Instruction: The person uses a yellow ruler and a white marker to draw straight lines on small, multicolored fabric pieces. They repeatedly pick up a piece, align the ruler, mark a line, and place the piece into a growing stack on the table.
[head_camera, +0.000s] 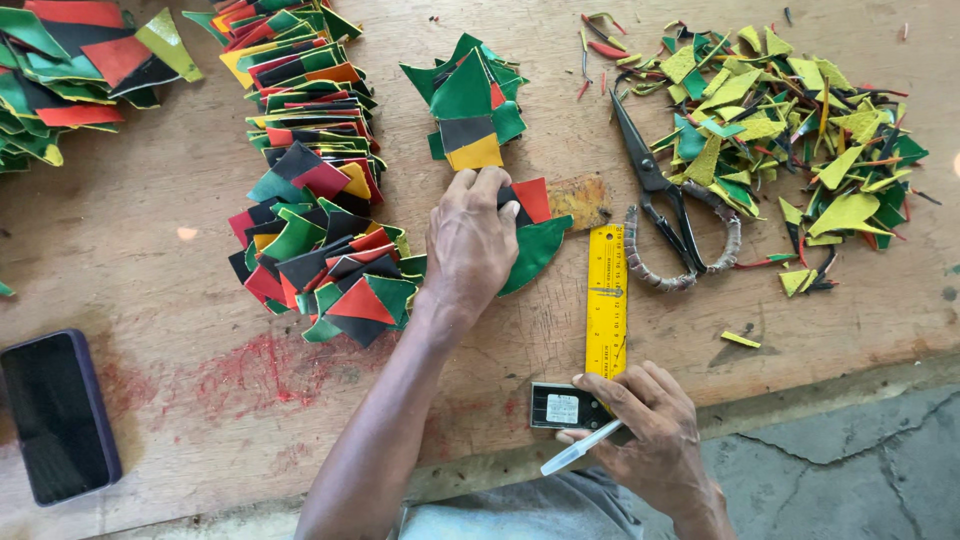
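— What are the left hand's (470, 245) fingers doing?

— They press flat and together on a multicoloured patch (530, 215) at the table's middle — pinning it down, likely so it won't slide.

— And the right hand (650, 425)?

— Its fingers are clamped on a white pen (582, 447), fingertips touching the near end of the yellow ruler (606, 300), probably steadying it. The scissors (665, 205) lie just right of the ruler, beside the scrap pile (790, 110).

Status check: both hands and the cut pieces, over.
Left hand pressing the multicoloured leather piece flat on the wooden bench. Right hand holds white pen, beside yellow ruler. Black shears lie clear.
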